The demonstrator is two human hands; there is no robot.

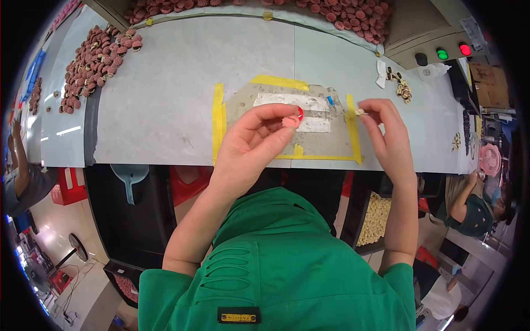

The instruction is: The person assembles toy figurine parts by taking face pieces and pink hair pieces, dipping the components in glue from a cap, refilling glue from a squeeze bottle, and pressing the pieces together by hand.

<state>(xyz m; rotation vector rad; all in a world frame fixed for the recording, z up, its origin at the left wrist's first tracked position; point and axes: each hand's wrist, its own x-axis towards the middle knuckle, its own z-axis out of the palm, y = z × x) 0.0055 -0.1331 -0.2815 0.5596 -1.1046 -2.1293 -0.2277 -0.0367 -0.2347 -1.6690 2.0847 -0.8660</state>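
Between the thumb and fingers of my left hand is a small pink cap with a scalloped edge. A bright red rounded edge shows just behind it; I cannot tell whether it belongs to the cap. My right hand, farther right, pinches a small cream-coloured piece at its fingertips. Both hands are over the bench, around a worn grey work mat bordered with yellow tape. White strips and a small blue piece lie on the mat.
Pink caps are heaped at the far left and along the back ledge. Small dark and cream pieces lie at the right, near a white bottle. Below the bench are a blue dustpan and a bin of cream pieces. Other people sit at both sides.
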